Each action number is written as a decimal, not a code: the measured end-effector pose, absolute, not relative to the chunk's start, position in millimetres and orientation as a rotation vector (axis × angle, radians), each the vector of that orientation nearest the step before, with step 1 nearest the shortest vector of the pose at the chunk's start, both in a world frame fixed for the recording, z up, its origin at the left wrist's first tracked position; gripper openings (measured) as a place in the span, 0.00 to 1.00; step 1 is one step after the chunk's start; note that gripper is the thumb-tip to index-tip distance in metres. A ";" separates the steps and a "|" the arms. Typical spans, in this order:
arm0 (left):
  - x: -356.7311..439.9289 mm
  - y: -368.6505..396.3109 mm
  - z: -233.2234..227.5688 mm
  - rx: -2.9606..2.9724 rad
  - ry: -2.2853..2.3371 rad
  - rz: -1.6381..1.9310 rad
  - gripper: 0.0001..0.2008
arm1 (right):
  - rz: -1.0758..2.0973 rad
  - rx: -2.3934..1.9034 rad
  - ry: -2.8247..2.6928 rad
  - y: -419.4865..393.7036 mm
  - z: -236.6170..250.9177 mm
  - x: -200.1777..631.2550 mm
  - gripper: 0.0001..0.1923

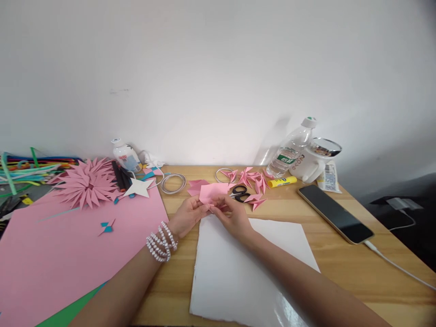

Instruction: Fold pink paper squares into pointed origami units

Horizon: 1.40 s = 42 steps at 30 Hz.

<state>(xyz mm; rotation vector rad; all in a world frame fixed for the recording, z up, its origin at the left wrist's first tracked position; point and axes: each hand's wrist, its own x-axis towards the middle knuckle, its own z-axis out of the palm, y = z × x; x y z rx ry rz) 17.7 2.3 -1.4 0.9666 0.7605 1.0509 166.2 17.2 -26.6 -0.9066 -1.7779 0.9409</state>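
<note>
A pink paper piece (211, 191) is held up at the middle of the wooden table (177, 272), around the far left corner of the white board (245, 277). It rises on the far side of the fingertips, its visible flap seeming longer left to right than near to far, though the fingers hide the near edge. Both hands are about equally near: the left hand (188, 215) pinches the near left part between thumb and fingers, while the right hand (235, 219) has its thumb and fingers closed on the near edge just beside. The exact fold between them is too small to tell.

Just left of and behind it is another pink paper piece (195, 187). To the right are black-handled scissors (241, 194), with pink folded paper stars (261, 183) around them, then a yellow glue stick (282, 182). Farther right stand a water bottle (289, 152) and a white mug (306, 167), with a smartphone (335, 213) nearer.

On the left, a coiled cable (173, 184) lies near a white paper star (139, 187); beyond, a spiky pink paper flower (87, 182) rests on large pink sheet (68, 254).
</note>
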 end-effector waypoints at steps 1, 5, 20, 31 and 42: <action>17.6 2.5 -2.0 0.968 0.781 1.059 0.12 | 0.901 -0.919 -1.786 17.2 -26.0 166.6 0.10; 16.9 2.8 -3.3 0.974 0.867 1.092 0.07 | 0.571 -1.017 -1.774 16.4 -19.6 168.8 0.13; 13.7 3.0 -2.6 1.162 0.983 1.077 0.10 | 0.895 -0.941 -1.558 21.7 -22.7 169.5 0.13; 13.4 4.4 -1.4 1.113 1.030 1.094 0.15 | 0.915 -0.895 -1.563 24.2 -26.0 171.6 0.09; 12.3 4.4 -4.3 1.081 1.066 1.089 0.11 | 1.154 -0.992 -1.482 25.0 -23.6 173.1 0.11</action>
